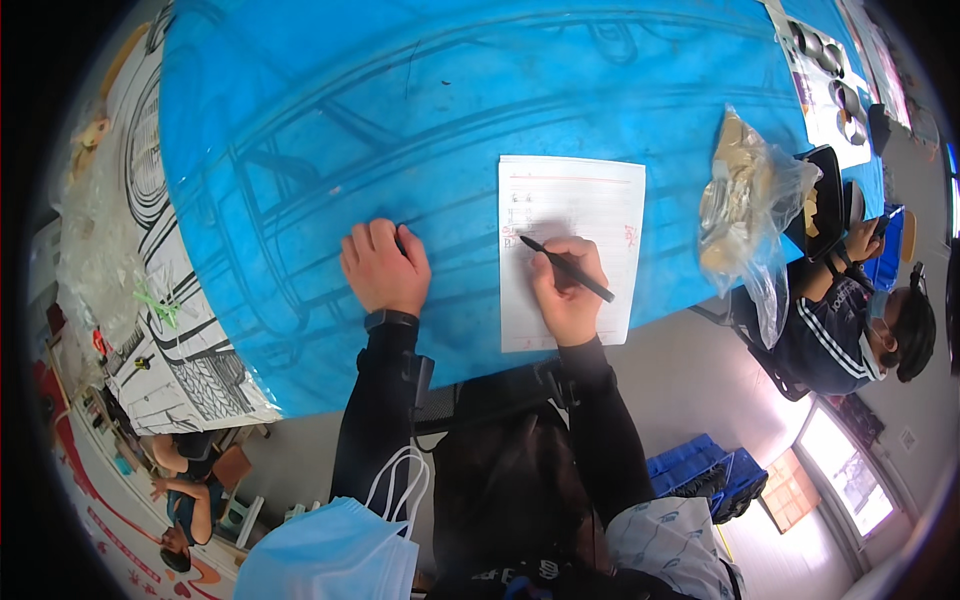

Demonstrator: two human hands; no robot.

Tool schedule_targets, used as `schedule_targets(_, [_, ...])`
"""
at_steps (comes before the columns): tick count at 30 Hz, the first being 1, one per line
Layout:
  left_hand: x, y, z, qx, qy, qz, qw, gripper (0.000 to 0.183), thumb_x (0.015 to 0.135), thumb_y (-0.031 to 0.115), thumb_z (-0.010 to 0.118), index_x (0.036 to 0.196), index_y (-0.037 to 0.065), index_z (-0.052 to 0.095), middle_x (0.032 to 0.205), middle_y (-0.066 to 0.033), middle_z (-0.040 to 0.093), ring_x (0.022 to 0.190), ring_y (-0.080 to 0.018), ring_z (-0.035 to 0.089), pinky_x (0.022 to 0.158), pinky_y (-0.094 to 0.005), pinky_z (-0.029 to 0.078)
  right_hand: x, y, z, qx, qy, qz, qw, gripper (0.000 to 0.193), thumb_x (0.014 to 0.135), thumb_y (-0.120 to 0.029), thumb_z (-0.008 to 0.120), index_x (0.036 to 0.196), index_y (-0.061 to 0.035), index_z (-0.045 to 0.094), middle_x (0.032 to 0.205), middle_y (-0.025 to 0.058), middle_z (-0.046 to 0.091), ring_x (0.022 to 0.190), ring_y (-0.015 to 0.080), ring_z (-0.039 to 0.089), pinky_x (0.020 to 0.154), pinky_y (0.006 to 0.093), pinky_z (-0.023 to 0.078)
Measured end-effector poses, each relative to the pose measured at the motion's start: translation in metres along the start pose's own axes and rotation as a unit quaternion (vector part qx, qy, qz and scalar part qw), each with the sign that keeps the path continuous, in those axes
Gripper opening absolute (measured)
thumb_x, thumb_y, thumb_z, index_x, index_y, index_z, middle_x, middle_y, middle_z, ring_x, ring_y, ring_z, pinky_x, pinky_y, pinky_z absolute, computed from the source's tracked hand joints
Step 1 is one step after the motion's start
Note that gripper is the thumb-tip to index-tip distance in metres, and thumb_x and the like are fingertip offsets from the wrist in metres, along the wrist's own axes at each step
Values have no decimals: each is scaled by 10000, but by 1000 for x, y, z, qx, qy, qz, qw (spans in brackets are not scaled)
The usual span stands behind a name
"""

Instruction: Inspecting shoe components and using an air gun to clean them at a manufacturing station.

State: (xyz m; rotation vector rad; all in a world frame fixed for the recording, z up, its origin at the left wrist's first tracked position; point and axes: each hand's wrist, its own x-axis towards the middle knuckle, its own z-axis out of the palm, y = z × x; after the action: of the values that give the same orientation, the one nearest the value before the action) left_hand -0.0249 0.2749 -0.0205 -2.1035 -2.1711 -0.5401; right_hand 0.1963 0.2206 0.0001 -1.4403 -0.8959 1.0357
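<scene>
A sheet of white lined paper (570, 190) lies on the blue-covered table in front of me, with several dark handwritten characters at its left and red marks at both sides. My right hand (572, 290) rests on the sheet, closed around a black pen (592, 283) whose tip points up and left at the writing. To the left of the paper, my left hand (387, 268) rests on the blue cover with its fingers curled. A small black pen cap (403, 243) shows between its thumb and forefinger, mostly hidden.
A clear plastic bag of tan pieces (735, 200) lies right of the paper, beside a black tray (824, 190). A person (840, 325) sits at the far right. Crumpled clear plastic (100, 230) lies at the left. Blue crates (705, 470) stand on the floor behind.
</scene>
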Motion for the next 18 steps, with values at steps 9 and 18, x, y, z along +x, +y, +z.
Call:
schedule_targets(9, [0, 1, 0, -1, -4, -5, 1000, 136, 906, 180, 643, 887, 103, 533, 902, -96, 534, 847, -339, 537, 740, -460, 440, 4, 10, 5, -72, 16, -40, 996, 230, 848, 67, 749, 1021, -32, 634, 940, 54, 692, 815, 113, 650, 763, 239, 519])
schedule_targets(18, [1, 2, -3, -6, -8, -11, 1000, 123, 914, 166, 638, 889, 97, 539, 901, -93, 537, 849, -343, 535, 745, -464, 435, 2, 12, 3, -77, 10, -5, 997, 213, 852, 38, 764, 1008, -29, 635, 921, 55, 699, 785, 105, 656, 729, 230, 518])
